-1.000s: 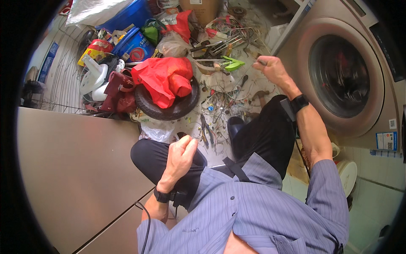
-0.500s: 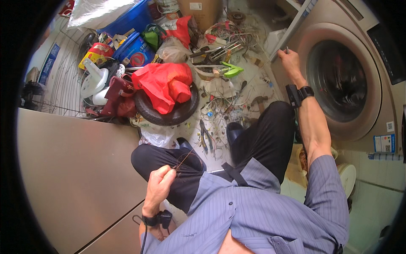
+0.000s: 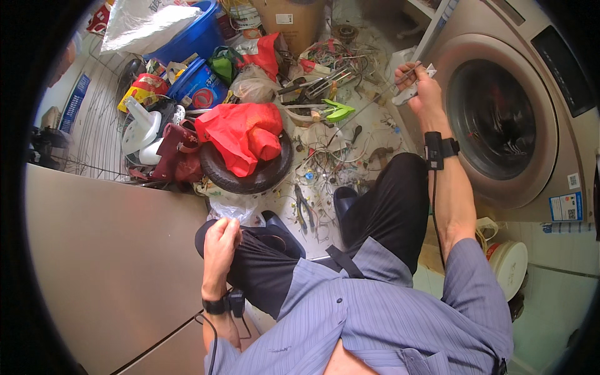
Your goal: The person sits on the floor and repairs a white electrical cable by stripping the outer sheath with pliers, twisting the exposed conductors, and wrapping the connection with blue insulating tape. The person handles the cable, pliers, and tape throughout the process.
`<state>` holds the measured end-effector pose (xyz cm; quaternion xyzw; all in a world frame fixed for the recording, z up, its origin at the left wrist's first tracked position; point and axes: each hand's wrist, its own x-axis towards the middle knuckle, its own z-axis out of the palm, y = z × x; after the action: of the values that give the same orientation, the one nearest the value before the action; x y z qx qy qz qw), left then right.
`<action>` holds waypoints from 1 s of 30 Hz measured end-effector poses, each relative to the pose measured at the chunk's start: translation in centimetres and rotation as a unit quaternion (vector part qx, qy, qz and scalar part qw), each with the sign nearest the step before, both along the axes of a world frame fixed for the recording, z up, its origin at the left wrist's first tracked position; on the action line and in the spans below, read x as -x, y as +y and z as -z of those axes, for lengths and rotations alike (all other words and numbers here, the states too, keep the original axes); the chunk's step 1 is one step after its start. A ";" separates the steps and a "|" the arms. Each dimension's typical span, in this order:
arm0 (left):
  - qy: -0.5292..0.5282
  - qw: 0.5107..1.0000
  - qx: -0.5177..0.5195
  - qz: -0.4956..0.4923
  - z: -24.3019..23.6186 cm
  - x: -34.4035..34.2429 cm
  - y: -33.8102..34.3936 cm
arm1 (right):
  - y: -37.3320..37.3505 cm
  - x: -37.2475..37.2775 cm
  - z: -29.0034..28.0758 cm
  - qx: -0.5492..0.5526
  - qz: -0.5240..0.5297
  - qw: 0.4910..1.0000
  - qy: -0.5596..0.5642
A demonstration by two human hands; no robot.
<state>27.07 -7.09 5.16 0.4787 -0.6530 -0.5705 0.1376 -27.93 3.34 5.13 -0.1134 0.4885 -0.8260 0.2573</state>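
My left hand [image 3: 223, 242] is closed above my left thigh. A thin copper-coloured wire [image 3: 275, 240] shows faintly beside it against the dark trousers; its end in the fingers is hidden. Out by the washing machine, my right hand [image 3: 426, 94] is closed round a flat, pale grey tool [image 3: 405, 95], perhaps a utility knife. A thin dark wire [image 3: 362, 109] slants from the right fingers down toward the floor litter. On the floor between my feet lie pliers [image 3: 304, 206] with dark handles, among scattered wire scraps [image 3: 331, 161].
A red bag [image 3: 240, 134] rests on a black tyre [image 3: 275, 176] ahead. Behind stand blue tubs [image 3: 199, 84] and a cardboard box [image 3: 294, 25]. A green-handled tool [image 3: 339, 111] and a hammer [image 3: 379, 155] lie on the floor. The washing machine [image 3: 431, 47] stands right, a metallic panel [image 3: 112, 250] left.
My right hand has turned and its grey tool now shows. My left hand has moved up and left. The copper wire that stood out from it is now barely visible.
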 end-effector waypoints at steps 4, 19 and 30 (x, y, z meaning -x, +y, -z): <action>-0.195 0.897 0.390 0.072 2.3 2.1 -2.2 | 0.7 -2.6 -2.8 0.198 -0.152 0.962 -0.115; 0.275 0.939 0.094 -0.183 0.8 10.4 -12.7 | 2.1 -16.2 3.2 -0.357 -0.363 0.602 0.614; 0.232 0.972 0.009 0.034 2.0 14.8 -6.4 | -2.1 -15.5 8.0 -0.223 -0.211 0.949 0.077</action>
<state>12.24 -13.46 3.12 0.3095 -0.6243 -0.6646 0.2697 -12.41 1.28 -2.87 -0.2169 0.6433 -0.6117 0.4061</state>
